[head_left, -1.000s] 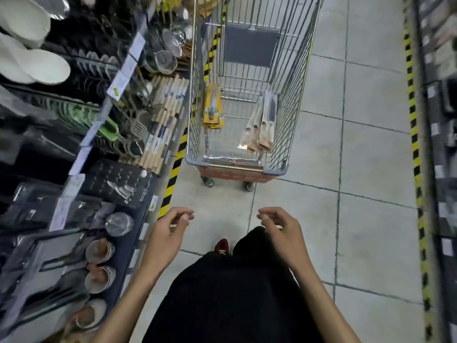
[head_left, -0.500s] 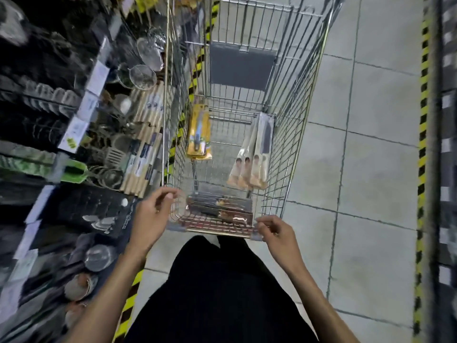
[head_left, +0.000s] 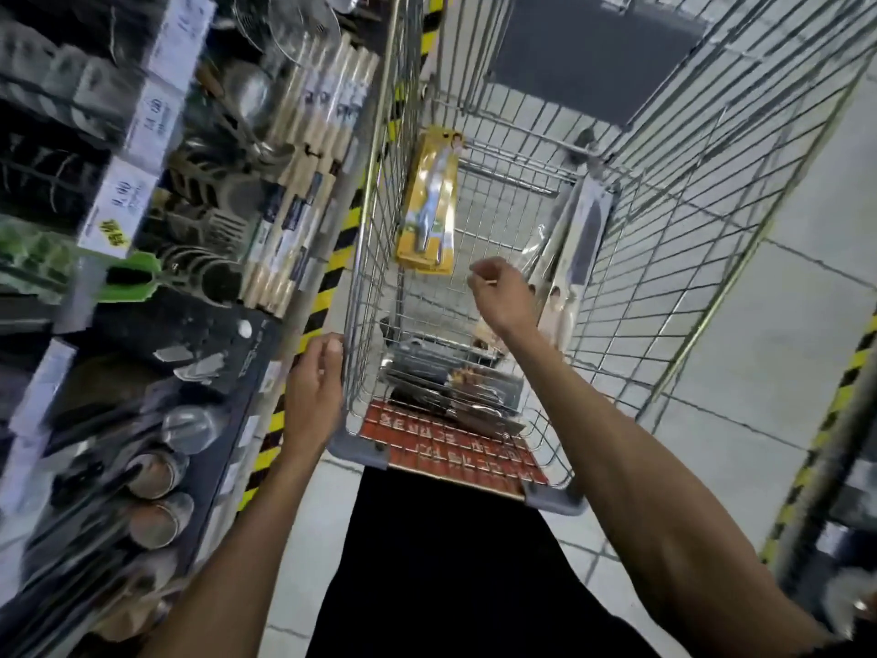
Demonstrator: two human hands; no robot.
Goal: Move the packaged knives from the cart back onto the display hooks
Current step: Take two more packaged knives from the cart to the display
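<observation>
Shopper's right hand (head_left: 500,296) reaches down into a wire cart (head_left: 712,192), fingers loosely curled and holding nothing, just above and beside clear knife packs (head_left: 576,244) that lean against the cart's right wall, long axis running up the basket, handles at the near, lower end and blades pointing away. A yellow pack (head_left: 429,201) leans on the left wall the same way, its hanging end farthest from the shopper. More packs (head_left: 446,391) lie flat on the cart floor at the near end, crosswise. The left hand (head_left: 315,387) rests its curled fingertips on the cart's near left corner, gripping no pack. Half a second earlier both hands were at the near rim; the right has since moved forward into the basket, and the shelf (head_left: 156,258) of utensils now sits closer on the left
</observation>
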